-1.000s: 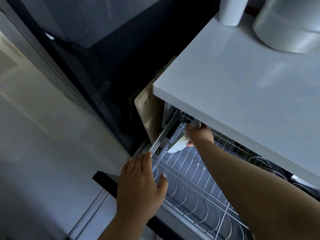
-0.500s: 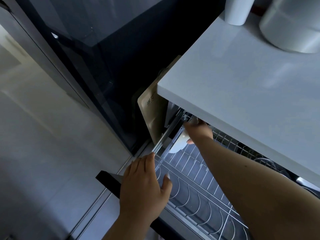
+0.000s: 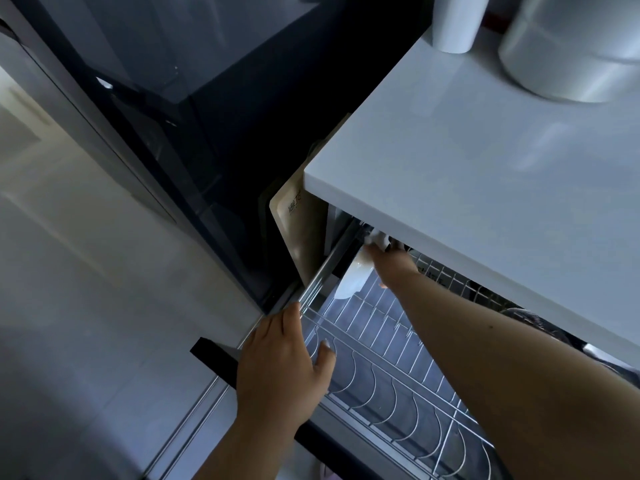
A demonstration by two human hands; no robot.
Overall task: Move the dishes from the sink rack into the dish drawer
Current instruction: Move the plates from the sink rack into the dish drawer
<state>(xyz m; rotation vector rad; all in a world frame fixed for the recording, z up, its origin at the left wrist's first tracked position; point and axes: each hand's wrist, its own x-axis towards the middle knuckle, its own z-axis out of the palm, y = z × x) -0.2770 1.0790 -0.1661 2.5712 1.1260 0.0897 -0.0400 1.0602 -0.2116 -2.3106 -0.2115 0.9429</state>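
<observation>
Right hand: my right hand (image 3: 393,263) has pushed further back under the countertop (image 3: 485,174) than half a second ago; its fingertips are hidden by the counter edge, so I cannot tell whether they are clamped on anything.
White dish: the white dish (image 3: 349,284) stands on edge at the far left corner of the dish drawer (image 3: 398,344), just beside the rail; it has barely shifted, and looks seated. A small pale object (image 3: 375,237) sits by my knuckles, too blurred to name.
Left hand: my left hand (image 3: 280,362) has slid a little toward the far end of the drawer's left rail and rests there, fingers straight and together, thumb on the wire dividers, gripping nothing.
Meaning for the task: I judge this dish to be placed, or nearly so; withdrawing and fetching the next one seems the step ahead.
Writing: a beige panel (image 3: 298,230) beside the drawer carries faint printed characters near its top edge, too small to read. No brand legible.
</observation>
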